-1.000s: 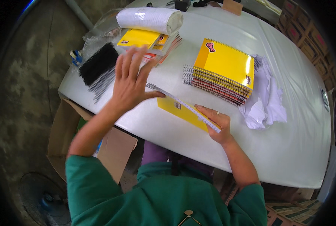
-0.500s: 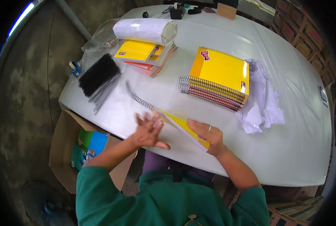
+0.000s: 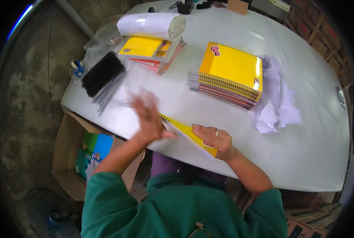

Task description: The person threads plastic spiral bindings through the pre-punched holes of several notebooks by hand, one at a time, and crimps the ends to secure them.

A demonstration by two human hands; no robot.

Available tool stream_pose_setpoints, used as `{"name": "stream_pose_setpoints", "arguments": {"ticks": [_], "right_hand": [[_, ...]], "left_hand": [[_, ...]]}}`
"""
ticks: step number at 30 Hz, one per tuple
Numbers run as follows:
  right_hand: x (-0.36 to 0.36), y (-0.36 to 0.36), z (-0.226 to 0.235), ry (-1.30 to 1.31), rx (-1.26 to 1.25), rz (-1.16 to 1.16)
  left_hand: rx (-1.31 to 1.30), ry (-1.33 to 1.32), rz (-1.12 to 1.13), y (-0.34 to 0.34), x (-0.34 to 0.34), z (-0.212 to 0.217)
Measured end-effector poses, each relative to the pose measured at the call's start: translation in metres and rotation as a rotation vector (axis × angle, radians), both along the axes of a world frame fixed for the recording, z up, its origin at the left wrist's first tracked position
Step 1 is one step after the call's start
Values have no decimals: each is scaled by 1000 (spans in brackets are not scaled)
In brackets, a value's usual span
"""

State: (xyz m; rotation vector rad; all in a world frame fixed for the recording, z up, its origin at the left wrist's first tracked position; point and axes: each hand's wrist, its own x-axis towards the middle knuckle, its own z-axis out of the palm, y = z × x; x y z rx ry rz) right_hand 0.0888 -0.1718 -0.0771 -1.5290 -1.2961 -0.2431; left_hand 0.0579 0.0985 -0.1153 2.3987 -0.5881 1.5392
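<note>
My right hand (image 3: 216,141) is closed on the near end of a yellow-covered notebook (image 3: 188,130), its thumb side along the cover. The notebook stands slanted on the table edge, with its punched edge up. A wire spiral coil (image 3: 126,104) runs into the holes at its far left end, and the loose part sticks out to the left. Beside that coil my left hand (image 3: 147,121) is blurred by motion, with its fingers apart and nothing seen in it. It partly hides the coil.
A stack of spiral-bound yellow notebooks (image 3: 236,67) stands right of centre beside crumpled white paper (image 3: 278,103). At left lie black coils (image 3: 102,74) and unbound yellow-covered books (image 3: 141,47) under a white roll (image 3: 147,25). A cardboard box (image 3: 65,158) stands below the table's left edge.
My left hand has moved up and left along the coil and is more blurred. The coil's loose end has swung lower. My right hand still grips the notebook; the whole view has shifted slightly.
</note>
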Motion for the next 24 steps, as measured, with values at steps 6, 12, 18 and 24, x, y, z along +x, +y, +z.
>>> {"name": "stream_pose_setpoints", "arguments": {"ticks": [6, 12, 18, 24], "right_hand": [[-5, 4, 6, -22, 6, 44], [2, 2, 0, 33, -4, -59], [-3, 6, -2, -19, 37, -46], [-5, 4, -3, 64, 34, -3]], "left_hand": [[149, -168, 183, 3, -10, 59], [306, 188, -235, -36, -46, -10], [211, 67, -42, -38, -15, 17], [395, 220, -124, -55, -35, 19]]}}
